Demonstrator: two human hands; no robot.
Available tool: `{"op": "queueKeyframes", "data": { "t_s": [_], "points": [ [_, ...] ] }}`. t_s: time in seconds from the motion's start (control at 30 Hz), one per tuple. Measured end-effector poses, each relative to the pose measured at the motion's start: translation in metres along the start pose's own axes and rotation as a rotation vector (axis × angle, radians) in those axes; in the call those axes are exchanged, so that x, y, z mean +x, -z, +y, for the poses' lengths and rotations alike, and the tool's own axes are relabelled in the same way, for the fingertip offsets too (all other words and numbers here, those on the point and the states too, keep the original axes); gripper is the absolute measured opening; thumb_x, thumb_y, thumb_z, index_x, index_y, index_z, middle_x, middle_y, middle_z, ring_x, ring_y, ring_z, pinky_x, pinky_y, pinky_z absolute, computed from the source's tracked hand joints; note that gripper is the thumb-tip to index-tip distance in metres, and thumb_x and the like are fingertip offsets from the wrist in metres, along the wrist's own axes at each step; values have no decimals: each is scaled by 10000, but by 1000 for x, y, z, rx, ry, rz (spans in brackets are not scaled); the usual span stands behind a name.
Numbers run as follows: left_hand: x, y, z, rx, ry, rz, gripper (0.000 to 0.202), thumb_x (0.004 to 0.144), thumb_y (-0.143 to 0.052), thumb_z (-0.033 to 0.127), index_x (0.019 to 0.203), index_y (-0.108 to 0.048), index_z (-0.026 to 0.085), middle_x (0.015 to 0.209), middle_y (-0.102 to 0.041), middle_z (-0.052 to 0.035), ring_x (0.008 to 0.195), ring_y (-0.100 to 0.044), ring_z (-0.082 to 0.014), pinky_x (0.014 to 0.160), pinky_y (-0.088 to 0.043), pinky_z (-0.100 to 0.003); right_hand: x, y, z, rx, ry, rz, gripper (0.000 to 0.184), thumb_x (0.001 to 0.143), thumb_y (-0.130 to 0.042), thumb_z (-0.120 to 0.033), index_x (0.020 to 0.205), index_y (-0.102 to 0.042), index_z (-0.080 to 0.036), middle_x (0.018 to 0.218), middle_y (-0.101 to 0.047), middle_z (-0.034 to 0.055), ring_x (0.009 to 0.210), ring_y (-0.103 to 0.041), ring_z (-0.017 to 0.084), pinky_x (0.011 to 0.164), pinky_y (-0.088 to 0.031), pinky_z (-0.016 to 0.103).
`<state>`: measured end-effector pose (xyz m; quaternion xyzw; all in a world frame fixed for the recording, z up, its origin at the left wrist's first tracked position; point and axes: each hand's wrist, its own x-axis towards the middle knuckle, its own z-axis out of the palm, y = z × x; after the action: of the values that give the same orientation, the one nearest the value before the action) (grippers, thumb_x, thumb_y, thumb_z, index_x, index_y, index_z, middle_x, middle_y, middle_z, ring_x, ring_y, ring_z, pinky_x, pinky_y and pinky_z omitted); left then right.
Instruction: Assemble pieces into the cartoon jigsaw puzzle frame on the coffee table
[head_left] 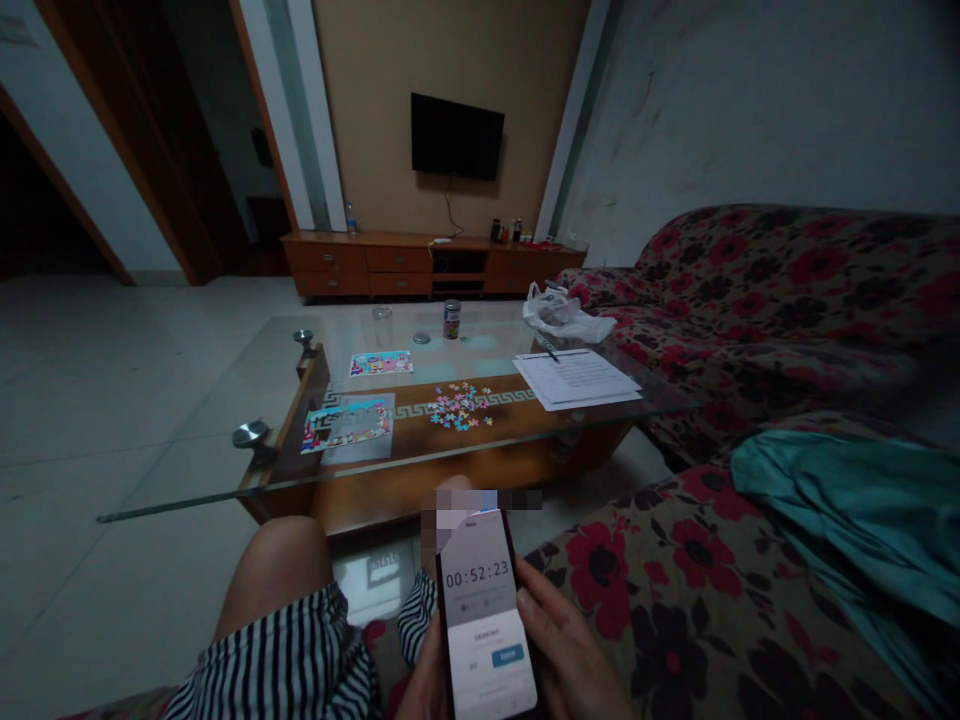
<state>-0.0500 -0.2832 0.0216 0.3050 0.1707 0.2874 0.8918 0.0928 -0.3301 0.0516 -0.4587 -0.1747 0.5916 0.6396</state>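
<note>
A smartphone (486,620) is held upright between my two hands at the bottom of the head view, its screen showing 00:52:23 above a white panel with a blue button. My left hand (426,672) grips its left edge, mostly hidden behind it. Along the right edge wraps my right hand (566,640), with the thumb near the screen. Beyond the phone, a pile of loose jigsaw pieces (459,406) lies on the glass table (217,455). Left of the pile is a partly assembled jigsaw border (315,435), and behind that a colourful picture card (381,363).
Farther back on the table stand a printed can (451,320), a clear jar (382,326) and a round lid (421,338). Papers (581,378) with a pen and a white plastic bag (566,318) lie at right. A flowered sofa (675,560) bears a green cloth (817,490).
</note>
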Motion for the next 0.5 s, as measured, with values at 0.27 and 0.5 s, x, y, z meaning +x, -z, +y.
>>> {"op": "queueKeyframes", "data": {
  "t_s": [0.27,0.5],
  "points": [
    [6,-10,3,38,-17,-44,950,569,-844,416,1384,-384,247,1403,-466,-124,1376,-261,-394,1119,-237,-539,9,20,7,-44,132,-163,858,572,-816,-337,1353,-470,-247,1331,-545,136,1213,-503,347,937,-445,492],
    [10,-25,14,88,4,23,835,632,-761,548,1347,-432,268,1329,-547,-92,1335,-349,-390,1106,-297,-515,9,14,-7,-27,113,-43,661,688,-749,-447,1281,-554,-230,1226,-628,134,1105,-593,305,958,-420,467]
  ]
}}
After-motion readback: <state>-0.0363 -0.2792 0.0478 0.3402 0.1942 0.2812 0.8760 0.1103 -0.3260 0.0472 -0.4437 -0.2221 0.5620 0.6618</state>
